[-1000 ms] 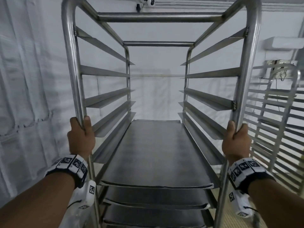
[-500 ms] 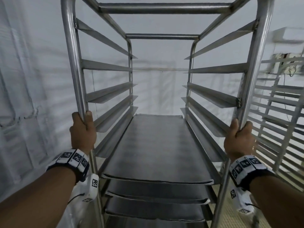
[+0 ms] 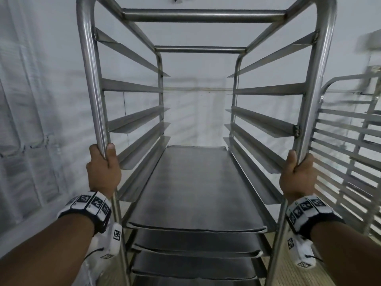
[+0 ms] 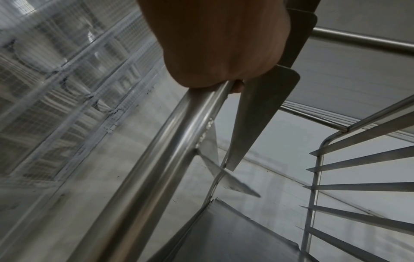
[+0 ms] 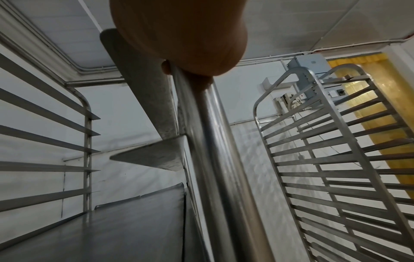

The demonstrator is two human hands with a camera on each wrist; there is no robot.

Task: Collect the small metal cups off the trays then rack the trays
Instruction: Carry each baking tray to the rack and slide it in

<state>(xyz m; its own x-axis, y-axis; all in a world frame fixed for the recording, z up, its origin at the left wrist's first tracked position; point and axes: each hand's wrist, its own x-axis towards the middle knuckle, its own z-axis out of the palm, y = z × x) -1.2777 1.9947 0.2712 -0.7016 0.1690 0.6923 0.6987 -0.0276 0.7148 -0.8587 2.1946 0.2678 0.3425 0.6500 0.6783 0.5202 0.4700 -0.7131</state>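
In a white-walled room, trays (image 3: 195, 188) already sit stacked low in the rack (image 3: 93, 83), cups unseen, left hand (image 3: 103, 172) and right hand (image 3: 296, 176) each wrapped around a near upright, so racking looks nearly finished.

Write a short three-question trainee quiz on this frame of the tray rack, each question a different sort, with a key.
1. True or false: the left hand and the right hand each grip a front post of the rack.
2. Multiple choice: the top tray carries (A) metal cups, (B) nothing visible, (C) a cloth.
3. Fill in: a second, empty rack stands to the person's ____.

Key: 1 true; 2 B; 3 right.
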